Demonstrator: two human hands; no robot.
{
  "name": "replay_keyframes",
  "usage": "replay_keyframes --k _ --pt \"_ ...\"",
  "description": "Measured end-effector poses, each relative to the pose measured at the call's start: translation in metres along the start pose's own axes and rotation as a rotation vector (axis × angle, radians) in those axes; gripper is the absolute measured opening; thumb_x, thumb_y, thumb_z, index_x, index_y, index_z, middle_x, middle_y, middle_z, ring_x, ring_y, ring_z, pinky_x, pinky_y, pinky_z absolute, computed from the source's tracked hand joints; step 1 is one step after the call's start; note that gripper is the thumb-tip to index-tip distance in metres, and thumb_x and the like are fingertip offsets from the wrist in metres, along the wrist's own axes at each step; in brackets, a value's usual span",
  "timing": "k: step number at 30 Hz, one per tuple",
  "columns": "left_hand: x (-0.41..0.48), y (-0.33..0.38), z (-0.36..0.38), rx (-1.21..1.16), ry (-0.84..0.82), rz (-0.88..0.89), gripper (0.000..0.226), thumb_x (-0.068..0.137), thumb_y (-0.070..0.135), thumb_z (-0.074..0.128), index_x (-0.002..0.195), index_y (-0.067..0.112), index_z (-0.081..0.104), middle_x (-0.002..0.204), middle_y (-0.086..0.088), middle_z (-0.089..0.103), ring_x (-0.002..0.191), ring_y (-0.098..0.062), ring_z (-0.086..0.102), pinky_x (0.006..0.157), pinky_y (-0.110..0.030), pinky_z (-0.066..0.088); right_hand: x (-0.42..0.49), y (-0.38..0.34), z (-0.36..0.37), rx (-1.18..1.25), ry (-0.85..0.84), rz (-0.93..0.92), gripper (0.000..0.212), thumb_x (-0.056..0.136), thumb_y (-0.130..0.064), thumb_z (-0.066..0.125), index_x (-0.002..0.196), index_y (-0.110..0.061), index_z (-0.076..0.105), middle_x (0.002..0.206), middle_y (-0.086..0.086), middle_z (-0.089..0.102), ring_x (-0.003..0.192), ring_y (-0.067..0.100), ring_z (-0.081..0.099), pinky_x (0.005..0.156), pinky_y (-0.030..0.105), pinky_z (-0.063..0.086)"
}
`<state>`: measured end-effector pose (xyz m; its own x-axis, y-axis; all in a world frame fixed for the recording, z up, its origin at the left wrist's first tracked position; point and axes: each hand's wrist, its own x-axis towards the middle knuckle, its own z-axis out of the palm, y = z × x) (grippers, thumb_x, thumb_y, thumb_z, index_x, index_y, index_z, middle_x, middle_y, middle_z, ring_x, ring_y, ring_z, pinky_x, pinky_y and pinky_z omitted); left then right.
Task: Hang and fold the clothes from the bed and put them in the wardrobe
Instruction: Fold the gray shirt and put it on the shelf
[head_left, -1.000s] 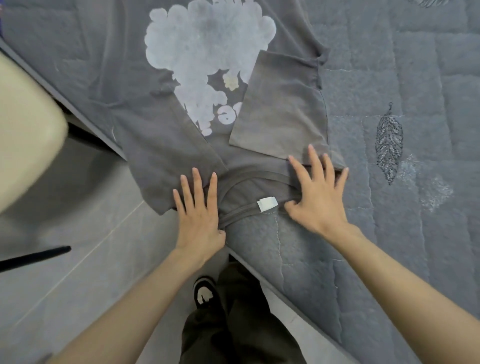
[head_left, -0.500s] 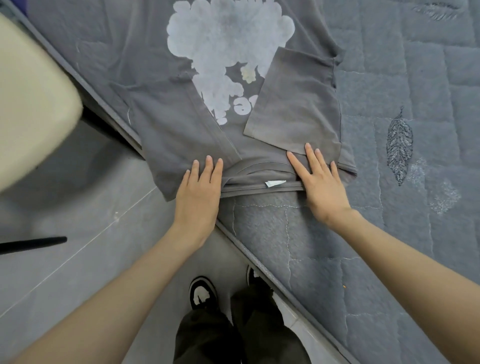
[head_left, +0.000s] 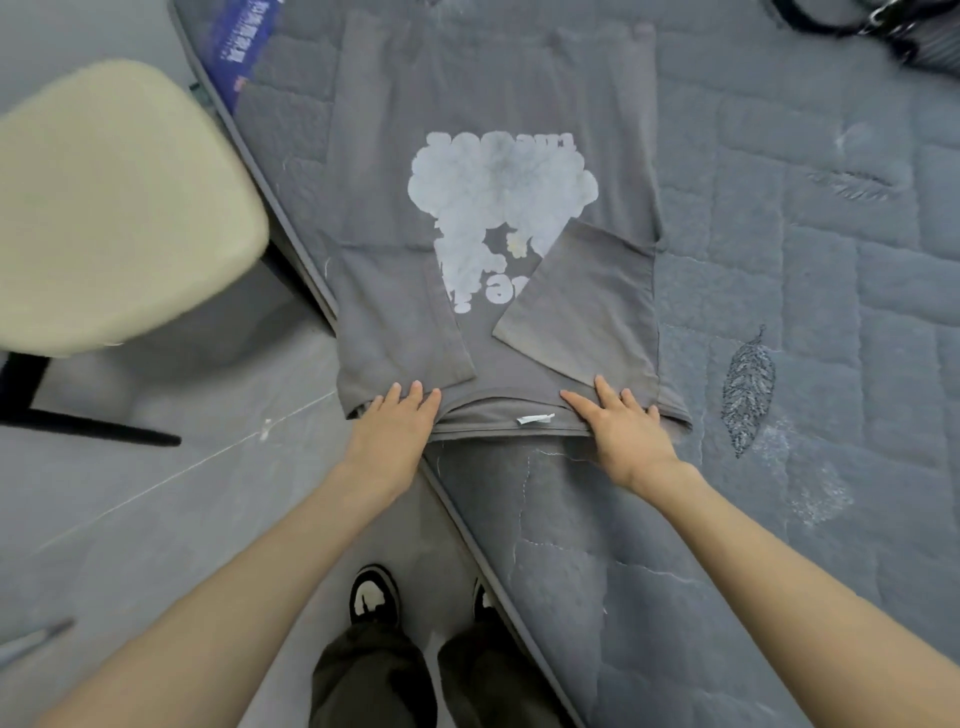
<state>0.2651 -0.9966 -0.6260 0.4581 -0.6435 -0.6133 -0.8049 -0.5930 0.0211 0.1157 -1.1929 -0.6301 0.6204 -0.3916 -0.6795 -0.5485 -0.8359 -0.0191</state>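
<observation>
— Grey quilted bed cover (head_left: 779, 291) is filling the right side of the view, its edge running diagonally beside a grey floor (head_left: 156, 519). What is lying on it?

— A grey T-shirt (head_left: 374, 197) is lying flat at the bed's edge, collar (head_left: 483, 415) toward the person, with a pale cloud-shaped print (head_left: 498, 192) facing up. Both sleeves (head_left: 587, 306) are lying folded inward over the chest. The near left shoulder is hanging slightly past the edge.

— What are the hands doing?

— Both are lying flat with straight fingers, gripping nothing. The left hand (head_left: 395, 431) is pressing its fingertips on the shoulder left of the collar. The right hand (head_left: 623, 431) is pressing the shoulder on the right. A white label (head_left: 535, 419) is showing in the collar between them.

— Anything else nearby?

— A cream chair (head_left: 114, 208) is standing on the floor to the left. A blue packet (head_left: 241, 47) is lying at the bed's far edge. A stitched leaf (head_left: 748, 384) is showing on the cover, right of the shirt. Black-and-white shoes (head_left: 375, 597) are standing below, by the bed.
</observation>
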Motion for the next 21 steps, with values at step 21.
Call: replay_keyframes --k 21 --pt "-0.002 -0.009 -0.094 -0.022 0.049 -0.098 0.028 0.085 -0.004 0.046 0.108 0.012 0.046 0.117 -0.010 0.055 0.108 -0.031 0.055 0.072 -0.034 0.036 -0.010 0.013 -0.086 -0.097 0.054 0.072 0.038 0.094 -0.008 0.046 0.130 -0.019 0.052 0.131 0.009 0.053 0.121 0.029 0.053 0.095 0.035 0.040"
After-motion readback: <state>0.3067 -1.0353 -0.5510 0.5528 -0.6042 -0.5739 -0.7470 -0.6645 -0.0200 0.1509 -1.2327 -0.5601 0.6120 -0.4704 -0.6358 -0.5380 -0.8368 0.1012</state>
